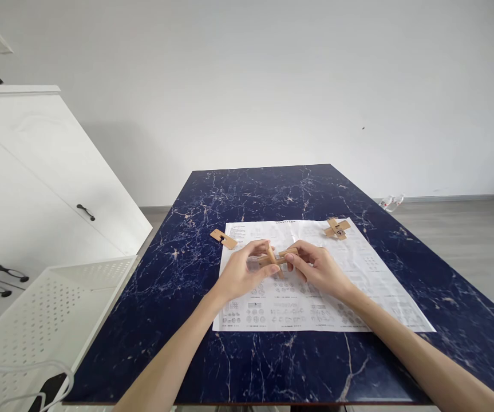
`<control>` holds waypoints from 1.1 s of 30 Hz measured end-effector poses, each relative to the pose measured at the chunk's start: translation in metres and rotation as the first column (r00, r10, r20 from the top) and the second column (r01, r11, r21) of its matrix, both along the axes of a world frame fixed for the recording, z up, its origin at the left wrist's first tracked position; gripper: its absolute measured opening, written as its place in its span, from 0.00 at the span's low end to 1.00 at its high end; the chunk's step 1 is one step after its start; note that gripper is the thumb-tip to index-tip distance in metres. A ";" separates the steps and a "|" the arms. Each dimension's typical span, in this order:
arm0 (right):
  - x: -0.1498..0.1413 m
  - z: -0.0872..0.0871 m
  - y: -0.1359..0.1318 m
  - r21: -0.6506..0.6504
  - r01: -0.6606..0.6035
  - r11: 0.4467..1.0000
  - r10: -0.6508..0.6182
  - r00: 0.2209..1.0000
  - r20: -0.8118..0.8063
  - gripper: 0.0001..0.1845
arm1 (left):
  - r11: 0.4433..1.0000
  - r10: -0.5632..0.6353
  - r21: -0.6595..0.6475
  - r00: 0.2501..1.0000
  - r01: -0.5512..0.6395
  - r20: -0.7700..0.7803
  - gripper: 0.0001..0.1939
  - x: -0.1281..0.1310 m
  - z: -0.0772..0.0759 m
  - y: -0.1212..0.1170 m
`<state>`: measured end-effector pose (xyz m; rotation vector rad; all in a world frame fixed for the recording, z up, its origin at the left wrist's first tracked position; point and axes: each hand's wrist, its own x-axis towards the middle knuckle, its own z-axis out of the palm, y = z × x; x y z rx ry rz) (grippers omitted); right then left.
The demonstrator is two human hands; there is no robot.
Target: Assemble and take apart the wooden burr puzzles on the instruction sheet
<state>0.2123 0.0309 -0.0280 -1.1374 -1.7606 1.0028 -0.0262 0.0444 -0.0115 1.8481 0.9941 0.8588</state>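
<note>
Though narrow, wooden pieces [271, 253] between hands [241, 270] [321, 268]

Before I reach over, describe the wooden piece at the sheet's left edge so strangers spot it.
On the blue table lies a white printed sheet. Near its far left corner, a flat wooden piece overlaps the edge. Unlike the wooden cross at right and the held pieces, it lies alone.

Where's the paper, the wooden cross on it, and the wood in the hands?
Paper [360, 260]: head view, uncovered part near its right edge.
Cross [336, 228]: head view, where its pieces cross.
Held wood [271, 255]: head view, on one piece.
</note>
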 end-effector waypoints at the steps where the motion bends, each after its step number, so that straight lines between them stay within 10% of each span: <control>1: 0.000 0.000 0.000 -0.006 -0.008 1.000 0.008 1.000 -0.016 0.20 | 0.999 -0.018 -0.038 1.000 0.018 0.020 0.28 0.001 0.000 -0.001; 33: 0.007 -0.006 0.007 -0.022 -0.055 0.998 0.052 0.989 -0.135 0.20 | 0.995 -0.002 -0.095 0.997 0.009 0.078 0.15 0.005 0.006 -0.002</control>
